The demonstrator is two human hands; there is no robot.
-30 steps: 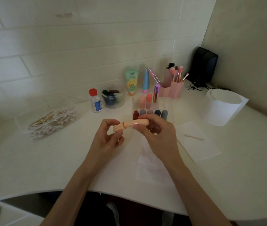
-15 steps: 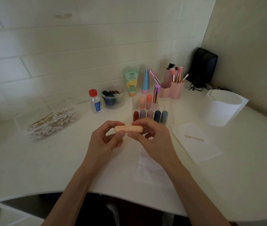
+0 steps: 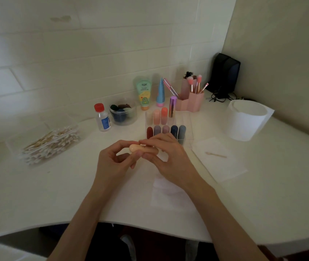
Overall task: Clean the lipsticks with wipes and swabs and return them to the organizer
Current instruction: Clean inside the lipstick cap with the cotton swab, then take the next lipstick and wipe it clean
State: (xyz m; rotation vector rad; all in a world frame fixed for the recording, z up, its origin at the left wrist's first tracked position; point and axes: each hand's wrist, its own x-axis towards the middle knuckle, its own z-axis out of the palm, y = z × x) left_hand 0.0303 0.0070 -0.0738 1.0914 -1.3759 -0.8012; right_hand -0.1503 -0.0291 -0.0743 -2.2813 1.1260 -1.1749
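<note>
Two hands met above the desk point(image 3: 55, 194), forearms converging from its near edge. The left hand point(image 3: 112, 162) pinched the lipstick point(image 3: 134, 147) at its rounded end, thumb against curled fingers; the right hand point(image 3: 168, 159) curled over the other end, each grip closed on it. It lay level, just before the organizer point(image 3: 188, 125), above a wipe point(image 3: 168, 194).

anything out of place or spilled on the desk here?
Nothing spilled or damaged. Only stray: one swab lying alone on the white wipe right of the organizer, away from the swab pile at far left. Probably a used one set aside.
</note>
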